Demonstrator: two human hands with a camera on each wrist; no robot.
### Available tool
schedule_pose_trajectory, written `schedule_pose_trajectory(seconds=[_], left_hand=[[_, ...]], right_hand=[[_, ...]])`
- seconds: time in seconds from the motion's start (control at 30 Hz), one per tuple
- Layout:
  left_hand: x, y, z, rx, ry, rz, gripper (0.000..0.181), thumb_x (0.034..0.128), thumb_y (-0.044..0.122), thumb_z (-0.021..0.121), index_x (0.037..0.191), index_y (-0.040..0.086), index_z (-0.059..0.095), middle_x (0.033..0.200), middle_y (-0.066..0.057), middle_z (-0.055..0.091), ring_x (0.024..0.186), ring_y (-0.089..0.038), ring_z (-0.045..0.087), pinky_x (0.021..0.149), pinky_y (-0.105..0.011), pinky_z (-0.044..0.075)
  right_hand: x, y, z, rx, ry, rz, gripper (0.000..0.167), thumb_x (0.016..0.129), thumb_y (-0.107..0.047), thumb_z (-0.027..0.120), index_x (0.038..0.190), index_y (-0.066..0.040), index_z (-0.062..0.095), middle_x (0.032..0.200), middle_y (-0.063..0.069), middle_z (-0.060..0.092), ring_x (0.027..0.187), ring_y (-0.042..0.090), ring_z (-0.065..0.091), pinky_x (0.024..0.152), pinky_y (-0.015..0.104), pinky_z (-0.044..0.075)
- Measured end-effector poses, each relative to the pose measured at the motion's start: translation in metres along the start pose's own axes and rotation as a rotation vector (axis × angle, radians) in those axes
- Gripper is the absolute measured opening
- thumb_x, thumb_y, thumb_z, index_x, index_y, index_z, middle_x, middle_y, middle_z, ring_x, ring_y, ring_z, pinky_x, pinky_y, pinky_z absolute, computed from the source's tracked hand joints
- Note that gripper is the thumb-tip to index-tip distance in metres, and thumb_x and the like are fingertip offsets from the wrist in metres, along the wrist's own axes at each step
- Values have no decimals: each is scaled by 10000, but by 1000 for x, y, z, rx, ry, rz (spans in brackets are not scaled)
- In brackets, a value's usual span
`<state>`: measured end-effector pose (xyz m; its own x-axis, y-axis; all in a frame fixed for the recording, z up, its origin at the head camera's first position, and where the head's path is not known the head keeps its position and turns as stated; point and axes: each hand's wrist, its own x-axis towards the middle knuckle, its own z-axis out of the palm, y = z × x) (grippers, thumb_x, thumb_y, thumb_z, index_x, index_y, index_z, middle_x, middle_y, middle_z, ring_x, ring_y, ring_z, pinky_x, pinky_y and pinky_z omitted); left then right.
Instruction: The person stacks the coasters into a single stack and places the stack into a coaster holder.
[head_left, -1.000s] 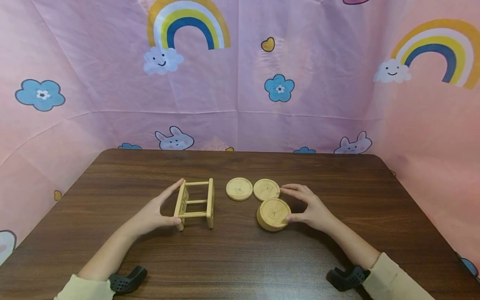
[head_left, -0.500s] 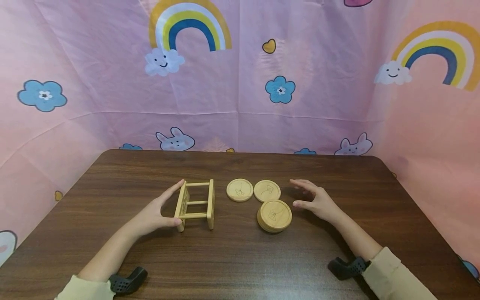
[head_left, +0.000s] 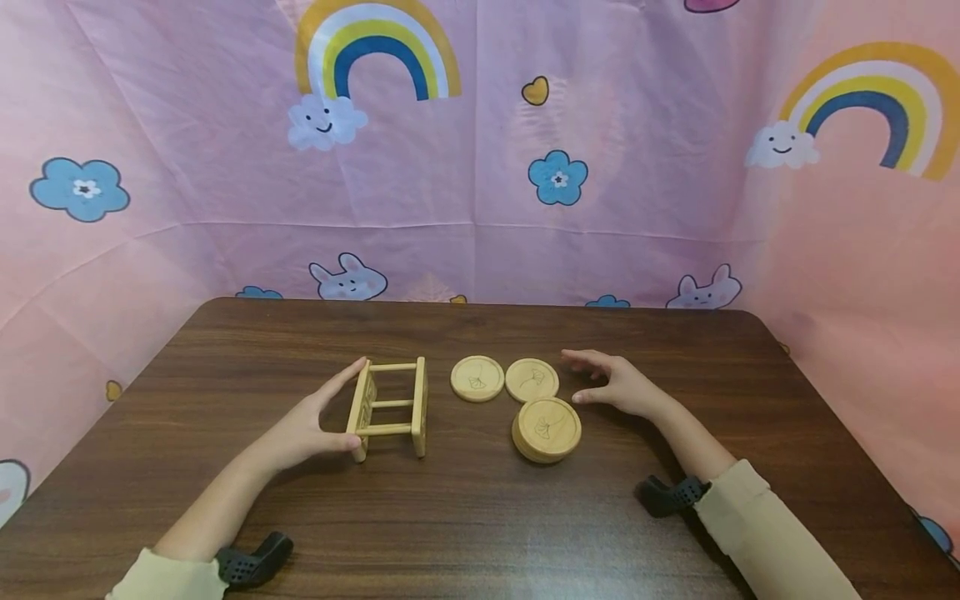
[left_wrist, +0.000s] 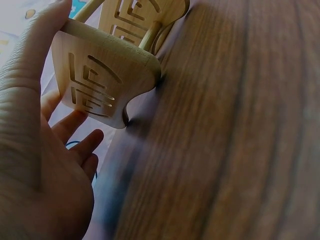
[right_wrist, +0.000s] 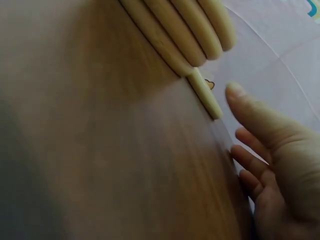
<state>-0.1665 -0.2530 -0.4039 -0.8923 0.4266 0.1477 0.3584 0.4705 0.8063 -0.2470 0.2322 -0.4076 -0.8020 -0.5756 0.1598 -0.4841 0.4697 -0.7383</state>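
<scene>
My left hand (head_left: 307, 425) grips the left end panel of a light wooden coaster holder (head_left: 390, 404), thumb on the near edge and fingers on the far edge. In the left wrist view, cut-out slots mark the holder's panel (left_wrist: 95, 75). Several round wooden coasters are stacked (head_left: 547, 427) right of the middle. Just behind the stack lies a single coaster (head_left: 532, 380), with another coaster (head_left: 477, 378) to its left. My right hand (head_left: 618, 385) hovers right of the single coaster, thumb and fingers apart, holding nothing. The right wrist view shows the thumb (right_wrist: 255, 112) clear of the coasters.
The dark wooden table (head_left: 465, 533) reaches back to a pink and purple printed cloth (head_left: 637, 208), which hangs behind and on both sides. A black wrist device sits on each forearm, the left device (head_left: 255, 560) and the right device (head_left: 670, 497).
My right hand has let go of the coaster stack's right edge, drawn back to the right, then moved away from me beside the rear coaster. My left hand and the holder stay put.
</scene>
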Motion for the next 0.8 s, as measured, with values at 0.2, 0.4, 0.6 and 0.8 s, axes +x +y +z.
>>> schedule_pose_trajectory(seconds=[0.2, 0.4, 0.6, 0.8], left_hand=[[-1, 0, -1, 0, -2, -2, 1007, 742, 234, 807, 1541, 290, 197, 1573, -81, 178, 1385, -432, 135, 976, -740, 163], [-3, -1, 0, 9, 0, 5, 1005, 741, 220, 805, 1542, 277, 200, 1572, -88, 185, 1384, -440, 140, 975, -739, 168], [-1, 0, -1, 15, 2, -1, 1003, 742, 228, 802, 1526, 369, 194, 1571, -76, 187, 1383, -439, 144, 968, -745, 172], [0, 0, 0, 6, 4, 8, 1006, 738, 221, 803, 1530, 348, 197, 1571, -78, 184, 1383, -427, 145, 973, -740, 173]], right_hand=[[13, -4, -4, 39, -114, 25, 731, 806, -164, 777, 1439, -53, 430, 1400, 82, 496, 1170, 280, 488, 937, 478, 387], [24, 0, -3, 2, -204, 22, 756, 808, -258, 778, 1457, -109, 420, 1446, 61, 437, 1203, 281, 450, 948, 520, 370], [34, 0, -4, -28, -271, -8, 789, 787, -287, 791, 1461, -127, 415, 1457, 63, 416, 1230, 309, 408, 1035, 575, 252], [45, -1, -9, -57, -351, -41, 807, 788, -273, 790, 1472, -117, 392, 1494, 78, 362, 1385, 312, 248, 1105, 574, 7]])
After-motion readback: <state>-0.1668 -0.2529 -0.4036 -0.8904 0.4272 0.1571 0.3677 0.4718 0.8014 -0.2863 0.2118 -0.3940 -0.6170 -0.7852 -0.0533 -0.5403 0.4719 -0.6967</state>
